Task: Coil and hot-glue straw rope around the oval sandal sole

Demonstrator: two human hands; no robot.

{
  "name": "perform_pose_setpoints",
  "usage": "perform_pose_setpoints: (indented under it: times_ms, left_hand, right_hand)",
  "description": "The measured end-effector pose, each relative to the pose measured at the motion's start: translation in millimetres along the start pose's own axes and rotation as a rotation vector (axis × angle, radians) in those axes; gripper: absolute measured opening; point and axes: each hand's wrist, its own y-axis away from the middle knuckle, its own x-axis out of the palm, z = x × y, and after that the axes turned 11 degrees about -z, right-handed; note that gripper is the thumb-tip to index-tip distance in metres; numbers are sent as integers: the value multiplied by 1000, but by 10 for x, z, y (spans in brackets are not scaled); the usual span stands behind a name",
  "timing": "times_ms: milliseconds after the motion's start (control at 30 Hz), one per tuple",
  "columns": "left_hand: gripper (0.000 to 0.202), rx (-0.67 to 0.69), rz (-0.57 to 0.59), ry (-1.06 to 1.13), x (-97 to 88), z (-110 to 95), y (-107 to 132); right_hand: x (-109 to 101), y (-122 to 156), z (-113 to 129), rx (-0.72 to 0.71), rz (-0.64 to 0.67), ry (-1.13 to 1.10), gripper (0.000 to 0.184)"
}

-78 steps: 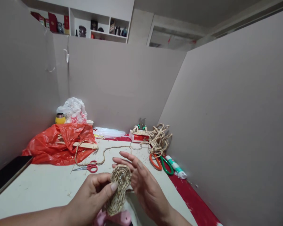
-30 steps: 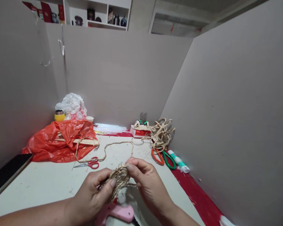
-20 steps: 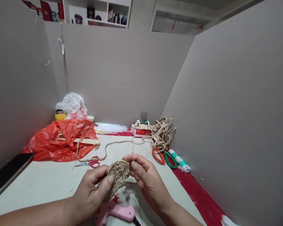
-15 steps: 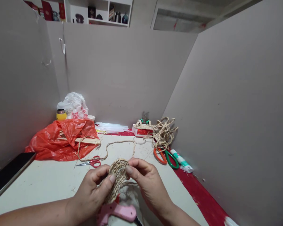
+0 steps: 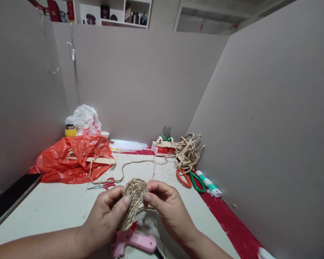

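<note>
Between my hands is a coiled piece of braided straw rope [image 5: 136, 196], an oblong of several rows lying side by side, tilted up above the table. My left hand [image 5: 105, 216] is closed on its left side, thumb on the near face. My right hand [image 5: 167, 207] pinches its right upper edge between thumb and fingers. A strand of the rope runs from the coil behind my right hand. Just below the coil lies a pink glue gun [image 5: 136, 241] with a red part near its nozzle and a black cord.
Small red-handled scissors [image 5: 108, 184] lie beyond my left hand. A red plastic bag [image 5: 51, 162] with wooden strips and a phone [image 5: 13, 198] are at left. Glue sticks [image 5: 128, 145], a rope heap [image 5: 189, 153] and large scissors [image 5: 197, 181] lie farther back. Grey panels [image 5: 140, 79] enclose the table.
The coil has risen slightly and tipped so that more of its face shows. Both hands keep their hold on it; the surroundings shift only slightly.
</note>
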Motion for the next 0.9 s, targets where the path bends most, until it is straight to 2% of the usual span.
perform_pose_setpoints:
  times_ms: [267,400,500,600,733,833,900]
  left_hand:
    - [30,-64,34,34,-4,5,-1]
    - [29,2,-2,-34,16,-6,5]
    - [29,35,-11,-74,34,5,19]
    - [29,79,7,-125,35,17,34]
    - [29,176,24,-213,9,17,55]
    - [28,217,41,-257,-14,11,58]
    - [28,218,45,-266,-21,8,53]
  right_hand:
    - [-19,-14,0,9,60,13,20]
    - [21,26,10,31,72,-25,28]
    - [51,53,37,-5,80,38,15]
    - [58,50,48,-45,97,78,13]
    - [41,22,47,-25,146,58,12]
    - [25,12,64,0,202,2,13]
    - [17,16,76,13,225,-42,21]
